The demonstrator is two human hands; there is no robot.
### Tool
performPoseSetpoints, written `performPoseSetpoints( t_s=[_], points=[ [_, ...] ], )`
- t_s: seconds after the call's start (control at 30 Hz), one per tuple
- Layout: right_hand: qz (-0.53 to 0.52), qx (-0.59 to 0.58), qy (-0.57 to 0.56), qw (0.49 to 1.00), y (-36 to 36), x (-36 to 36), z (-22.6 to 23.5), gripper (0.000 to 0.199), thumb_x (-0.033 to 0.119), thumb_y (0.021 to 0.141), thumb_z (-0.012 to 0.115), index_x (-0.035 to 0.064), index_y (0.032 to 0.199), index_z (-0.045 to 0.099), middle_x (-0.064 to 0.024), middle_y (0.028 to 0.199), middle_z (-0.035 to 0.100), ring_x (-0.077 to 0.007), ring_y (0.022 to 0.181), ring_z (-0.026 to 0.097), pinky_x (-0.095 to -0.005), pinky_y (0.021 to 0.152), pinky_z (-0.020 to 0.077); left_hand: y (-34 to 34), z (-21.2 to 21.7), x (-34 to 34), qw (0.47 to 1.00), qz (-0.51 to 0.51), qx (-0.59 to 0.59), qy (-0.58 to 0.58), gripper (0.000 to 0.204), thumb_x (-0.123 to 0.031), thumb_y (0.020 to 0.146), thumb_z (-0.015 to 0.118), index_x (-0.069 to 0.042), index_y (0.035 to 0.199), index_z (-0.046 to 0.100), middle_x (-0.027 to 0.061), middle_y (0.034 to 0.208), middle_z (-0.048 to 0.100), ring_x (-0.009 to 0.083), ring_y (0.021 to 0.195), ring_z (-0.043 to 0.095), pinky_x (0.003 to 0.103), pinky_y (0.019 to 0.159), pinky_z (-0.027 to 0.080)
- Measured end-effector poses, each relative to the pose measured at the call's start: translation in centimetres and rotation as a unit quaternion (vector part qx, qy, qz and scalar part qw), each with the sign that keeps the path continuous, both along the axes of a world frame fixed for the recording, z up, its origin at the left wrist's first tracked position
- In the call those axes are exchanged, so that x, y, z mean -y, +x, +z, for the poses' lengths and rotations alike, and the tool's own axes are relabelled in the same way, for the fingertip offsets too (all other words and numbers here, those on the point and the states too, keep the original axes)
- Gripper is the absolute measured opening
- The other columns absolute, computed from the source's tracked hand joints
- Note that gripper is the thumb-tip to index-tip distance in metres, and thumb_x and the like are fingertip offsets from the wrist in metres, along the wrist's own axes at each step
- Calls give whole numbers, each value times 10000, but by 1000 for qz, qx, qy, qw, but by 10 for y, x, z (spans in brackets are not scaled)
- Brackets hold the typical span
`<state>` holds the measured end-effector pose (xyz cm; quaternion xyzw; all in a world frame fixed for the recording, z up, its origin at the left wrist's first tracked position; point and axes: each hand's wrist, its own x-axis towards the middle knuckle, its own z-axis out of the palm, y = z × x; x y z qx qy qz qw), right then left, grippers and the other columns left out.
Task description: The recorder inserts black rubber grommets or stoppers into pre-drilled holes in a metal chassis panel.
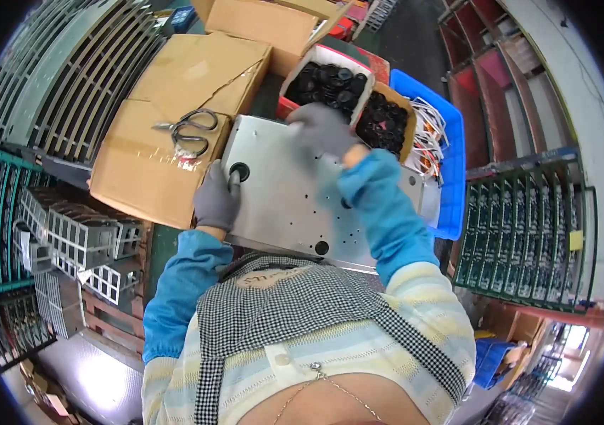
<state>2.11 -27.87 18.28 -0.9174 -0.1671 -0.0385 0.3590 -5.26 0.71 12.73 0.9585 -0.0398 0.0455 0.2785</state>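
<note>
A silver sheet-metal panel (pixel 281 191) with many small holes lies in front of me. My left hand (pixel 217 200), in a grey glove, rests at its left edge with fingers stretched and the thumb apart. That thumb touches a black round plug (pixel 239 171) at a hole in the panel. My right hand (pixel 322 131), also gloved in grey, hovers over the panel's far part, smeared by motion; whether it holds anything is hidden. Just beyond it stands a box of black round plugs (pixel 327 83). Another black round piece (pixel 322 248) sits near the panel's front edge.
Scissors (pixel 192 133) lie on a cardboard box (pixel 174 78) to the left. At right are a carton of small black parts (pixel 383 122) and a blue bin (pixel 452 177) with white cables. Racks of green boards (pixel 529 237) and stacked metal frames (pixel 79 237) flank me.
</note>
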Motion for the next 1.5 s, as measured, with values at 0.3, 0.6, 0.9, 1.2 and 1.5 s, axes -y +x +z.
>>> performPoseSetpoints(
  t_s=[0.3, 0.6, 0.9, 1.2, 1.5],
  points=[
    [-212, -195, -310, 906, -9, 195, -103, 857, 623, 810, 618, 131, 1482, 414, -283, 1475, 412, -423, 1323, 460, -451, 1132, 347, 7, -15, -7, 1000, 7, -4, -6, 284, -208, 848, 597, -105, 1084, 477, 231, 907, 630, 463, 814, 625, 556, 702, 506],
    [-322, -142, -221, 910, -8, 216, -106, 273, 225, 797, 733, 103, 1040, 710, -219, 1107, 665, -404, 1074, 619, -467, 946, 488, -12, 15, -5, 1000, 1, -18, 12, 509, -358, 947, 545, 0, 1298, 454, 232, 1117, 632, 419, 853, 662, 495, 731, 541],
    [-154, 86, -47, 983, -70, 134, 14, 332, 243, 897, 640, 55, 1170, 640, -184, 1154, 629, -362, 1097, 574, -421, 1000, 428, -4, 0, 1, 999, -7, -29, 32, 473, -305, 876, 595, -55, 1259, 476, 227, 922, 652, 435, 777, 645, 534, 674, 524],
    [-158, 49, -181, 969, -164, 23, -5, 603, 197, 781, 717, 45, 1328, 518, -185, 1202, 574, -370, 1125, 542, -443, 969, 456, 4, 5, 5, 999, -26, 1, 34, 504, -347, 931, 566, -30, 1308, 458, 239, 1038, 649, 442, 841, 653, 521, 719, 522],
    [-485, -63, 156, 858, -213, 188, -16, 255, 188, 872, 668, 33, 1067, 724, -146, 895, 709, -262, 805, 674, -369, 799, 512, -7, 11, 9, 997, -51, 27, 51, 509, -332, 951, 539, 4, 1323, 456, 264, 1135, 645, 455, 930, 651, 513, 771, 528]
  ],
)
